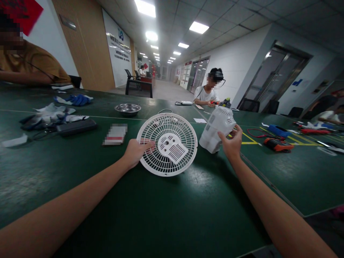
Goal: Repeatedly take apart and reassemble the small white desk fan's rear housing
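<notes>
A round white fan grille [150,163] with a vented hub plate faces me, tilted above the green table [150,218]. My left hand [136,152] is closed on its left rim, with the thumb over the ribs. To the right, my right hand [232,141] grips a white plastic housing [215,130] by its right side. That housing has vent slots at its upper end and pale labels on its face, and it leans at a slant. A small gap separates the grille from the housing.
Beyond the grille stands a metal bowl [128,109]. At left lie a small box [115,134], a dark case [76,126] and gloves [73,99]. An orange multimeter [278,144] and a blue case [279,131] lie at right. A person [208,93] sits across the table.
</notes>
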The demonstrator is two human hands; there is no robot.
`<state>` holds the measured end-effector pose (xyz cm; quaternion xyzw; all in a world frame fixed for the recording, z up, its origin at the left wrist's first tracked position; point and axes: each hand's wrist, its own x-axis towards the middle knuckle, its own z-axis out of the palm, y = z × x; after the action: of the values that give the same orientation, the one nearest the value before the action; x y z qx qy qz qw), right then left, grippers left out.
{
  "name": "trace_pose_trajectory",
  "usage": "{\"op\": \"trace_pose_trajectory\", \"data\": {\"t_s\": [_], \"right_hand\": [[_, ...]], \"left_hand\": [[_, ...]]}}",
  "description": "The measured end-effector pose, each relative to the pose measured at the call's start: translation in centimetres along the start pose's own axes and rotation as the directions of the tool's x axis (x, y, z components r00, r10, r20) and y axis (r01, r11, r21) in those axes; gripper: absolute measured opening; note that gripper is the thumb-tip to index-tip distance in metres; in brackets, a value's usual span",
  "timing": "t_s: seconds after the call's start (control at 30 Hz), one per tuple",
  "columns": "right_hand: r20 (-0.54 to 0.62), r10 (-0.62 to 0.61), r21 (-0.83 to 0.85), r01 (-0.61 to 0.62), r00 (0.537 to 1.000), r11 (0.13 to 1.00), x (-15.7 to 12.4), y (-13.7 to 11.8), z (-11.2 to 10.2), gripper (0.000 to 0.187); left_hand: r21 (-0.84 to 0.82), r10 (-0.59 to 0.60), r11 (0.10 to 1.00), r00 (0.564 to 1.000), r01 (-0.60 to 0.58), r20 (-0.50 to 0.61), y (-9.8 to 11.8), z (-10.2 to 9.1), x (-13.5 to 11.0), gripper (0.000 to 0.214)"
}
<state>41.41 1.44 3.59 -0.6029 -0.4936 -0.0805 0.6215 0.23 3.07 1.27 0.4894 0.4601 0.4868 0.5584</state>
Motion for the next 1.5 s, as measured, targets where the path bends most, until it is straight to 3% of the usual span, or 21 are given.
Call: {"op": "trace_pose_trajectory", "data": {"t_s": [0.2,0.33,0.57,0.77,0.93,1.03,1.13,1.27,1.5], "right_hand": [[-0.027,0.032,-0.030,-0.033,0.999,0.999,0.2,-0.5,-0.1,0.091],[-0.028,0.043,0.038,-0.042,0.999,0.998,0.3,-0.9,-0.2,0.085],[-0.036,0.008,0.063,-0.006,0.999,0.998,0.5,-0.6,-0.2,0.080],[-0.074,-0.136,0.004,0.136,0.988,0.991,0.7,-0.3,-0.4,0.085],[-0.120,-0.305,-0.053,0.301,0.945,0.952,-0.4,-2.8,-0.8,0.088],[-0.001,-0.292,0.010,0.292,0.957,0.956,-2.3,-5.2,-0.1,0.084],[0.215,-0.159,0.047,0.153,0.964,0.987,-4.3,-6.6,1.2,0.079],[0.346,0.028,-0.052,-0.011,0.938,0.999,-6.0,-6.3,2.6,0.074],[0.532,0.114,-0.344,0.091,0.839,0.935,-6.8,-5.7,3.8,0.073]], "left_hand": [[0.004,-0.001,1.000,1.000,0.001,0.010,0.4,0.1,-0.3,0.018],[0.001,0.015,1.000,1.000,-0.015,-0.021,0.1,0.2,-0.1,0.017],[-0.018,0.021,1.000,1.000,-0.021,-0.022,-0.7,0.0,0.6,0.018],[0.001,0.001,1.000,1.000,-0.001,-0.009,-0.1,0.0,0.1,0.018],[-0.002,0.009,1.000,1.000,-0.009,-0.021,0.2,0.3,-0.2,0.015],[-0.010,0.011,1.000,1.000,-0.011,-0.008,-0.2,0.0,0.3,0.017],[-0.016,0.024,1.000,0.999,-0.024,0.021,-0.9,-0.4,0.9,0.019],[-0.013,0.036,0.999,0.999,-0.036,0.014,-1.4,-0.7,1.3,0.021],[-0.038,0.046,0.998,0.999,-0.046,0.007,-1.7,-0.6,1.6,0.024]]}}
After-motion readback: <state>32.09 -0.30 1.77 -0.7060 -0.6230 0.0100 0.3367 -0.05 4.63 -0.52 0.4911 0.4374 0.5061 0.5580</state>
